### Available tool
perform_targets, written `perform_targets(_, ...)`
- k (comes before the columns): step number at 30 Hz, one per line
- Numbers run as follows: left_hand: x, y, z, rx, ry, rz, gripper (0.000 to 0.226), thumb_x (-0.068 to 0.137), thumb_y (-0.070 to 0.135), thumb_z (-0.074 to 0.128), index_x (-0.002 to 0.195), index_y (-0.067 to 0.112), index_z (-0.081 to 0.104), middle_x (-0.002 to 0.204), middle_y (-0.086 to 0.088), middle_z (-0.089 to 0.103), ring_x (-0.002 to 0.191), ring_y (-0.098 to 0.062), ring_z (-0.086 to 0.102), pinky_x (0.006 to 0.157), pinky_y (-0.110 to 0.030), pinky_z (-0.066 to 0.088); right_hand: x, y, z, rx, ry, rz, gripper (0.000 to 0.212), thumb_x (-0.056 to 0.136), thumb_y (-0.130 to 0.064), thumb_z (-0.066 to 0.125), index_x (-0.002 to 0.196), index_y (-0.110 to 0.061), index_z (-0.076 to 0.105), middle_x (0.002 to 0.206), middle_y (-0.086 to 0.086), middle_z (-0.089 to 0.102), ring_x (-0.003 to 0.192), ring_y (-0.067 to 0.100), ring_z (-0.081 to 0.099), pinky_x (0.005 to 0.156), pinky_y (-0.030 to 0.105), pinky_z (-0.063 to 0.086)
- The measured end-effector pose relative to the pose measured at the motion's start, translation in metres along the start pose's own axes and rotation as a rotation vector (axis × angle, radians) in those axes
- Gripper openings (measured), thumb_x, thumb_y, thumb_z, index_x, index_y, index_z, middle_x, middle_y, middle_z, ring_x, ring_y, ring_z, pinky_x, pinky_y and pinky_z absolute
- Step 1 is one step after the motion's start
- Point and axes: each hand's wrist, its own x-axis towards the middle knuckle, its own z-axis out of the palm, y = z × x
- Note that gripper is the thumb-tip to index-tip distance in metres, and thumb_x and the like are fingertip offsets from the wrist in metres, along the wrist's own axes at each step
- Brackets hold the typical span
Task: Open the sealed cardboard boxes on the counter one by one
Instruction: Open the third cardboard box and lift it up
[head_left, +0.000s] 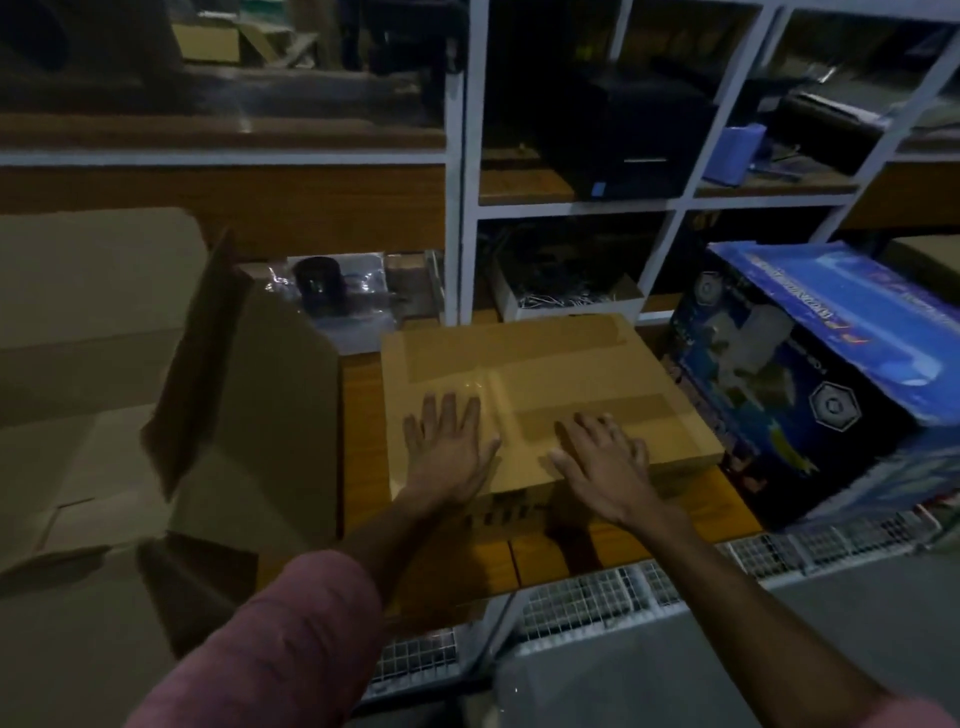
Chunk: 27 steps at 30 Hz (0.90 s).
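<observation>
Pink sleeve (291, 639) fills the lower left, covering the person's left arm, while the right forearm is bare. Both hands lie flat on top of a sealed cardboard box (540, 374) in the middle of the wooden worktop (363, 441). On the left hand (449, 449) the fingers are straight and spread, palm down beside the shiny tape (493, 415) along the centre seam; the right hand (602, 457) rests palm down on the other side of the seam, fingers loosely extended, grasping nothing. Left of this box stands a larger open carton (104, 364) with its flaps raised. To the right, a blue printed box (831, 374) sits tilted, close to the sealed one. White shelving (467, 208) rises behind, its contents dim.
</observation>
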Motion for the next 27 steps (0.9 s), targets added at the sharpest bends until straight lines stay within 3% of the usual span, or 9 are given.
perform_targets(3,0.029,-0.015,0.006,0.064,-0.022,-0.004,0.078,0.093,0.075,0.005,0.158,0.034,-0.007,0.167,0.000,-0.015,0.153,-0.029,-0.016,0.115,-0.065,-0.014,0.026,0.015,0.002,-0.052,0.018,-0.011,0.084,0.087,-0.079,0.005,0.157,-0.036,0.021,0.168,-0.005,0.010,0.154,0.025,0.005,0.117,0.063,0.007)
perform_targets(5,0.049,-0.030,0.002,0.087,-0.015,0.022,0.075,0.092,0.076,0.009,0.157,0.039,-0.001,0.168,0.005,-0.010,0.154,-0.026,-0.011,0.112,-0.071,-0.011,0.045,0.025,0.002,-0.101,0.020,0.001,0.080,0.089,-0.080,0.005,0.157,-0.038,0.017,0.169,-0.006,0.003,0.154,0.025,0.000,0.116,0.067,0.003)
perform_targets(9,0.083,-0.047,-0.008,-0.004,0.049,0.033,0.057,0.095,0.068,0.021,0.146,0.043,0.031,0.159,0.006,0.025,0.147,-0.027,0.018,0.108,-0.079,0.003,0.087,0.047,-0.006,-0.152,0.051,0.095,0.077,0.090,-0.082,0.005,0.156,-0.044,0.011,0.169,-0.009,-0.003,0.155,0.028,-0.006,0.114,0.072,0.001)
perform_targets(12,0.111,-0.036,-0.017,0.066,0.088,-0.019,0.046,0.098,0.061,0.028,0.132,0.033,0.043,0.142,-0.003,0.039,0.132,-0.031,0.033,0.109,-0.070,0.019,0.115,0.062,-0.017,-0.153,0.059,0.148,0.078,0.089,-0.084,0.003,0.156,-0.044,0.006,0.169,-0.009,-0.005,0.155,0.031,-0.009,0.113,0.075,-0.003)
perform_targets(16,0.149,-0.031,-0.019,0.113,0.178,-0.111,0.049,0.097,0.060,0.032,0.130,0.026,0.044,0.136,-0.010,0.042,0.127,-0.032,0.036,0.108,-0.065,0.025,0.142,0.075,-0.030,-0.141,0.023,0.188,0.081,0.088,-0.085,0.007,0.158,-0.043,0.004,0.169,-0.010,-0.010,0.154,0.033,-0.012,0.111,0.076,-0.002)
perform_targets(18,0.162,-0.039,-0.017,0.112,0.165,-0.121,0.056,0.094,0.064,0.031,0.136,0.028,0.041,0.144,-0.010,0.037,0.136,-0.034,0.029,0.109,-0.069,0.021,0.152,0.081,-0.033,-0.133,0.028,0.179,0.081,0.088,-0.085,0.010,0.158,-0.043,0.006,0.169,-0.010,-0.009,0.155,0.032,-0.010,0.112,0.076,0.005)
perform_targets(22,0.179,-0.053,-0.016,0.046,0.093,-0.114,0.073,0.090,0.074,0.027,0.153,0.037,0.021,0.166,-0.003,0.006,0.152,-0.037,-0.005,0.110,-0.076,0.014,0.173,0.090,-0.036,-0.109,0.058,0.138,0.083,0.088,-0.085,0.018,0.158,-0.041,0.013,0.169,-0.010,-0.002,0.155,0.030,-0.006,0.110,0.075,0.016)
perform_targets(27,0.184,-0.055,-0.019,0.057,0.012,-0.115,0.082,0.087,0.083,0.023,0.157,0.043,0.006,0.167,0.007,-0.006,0.152,-0.033,-0.007,0.105,-0.079,0.022,0.182,0.091,-0.032,-0.109,0.095,0.131,0.085,0.084,-0.088,0.015,0.156,-0.042,0.014,0.169,-0.011,0.001,0.154,0.028,-0.003,0.108,0.076,0.021)
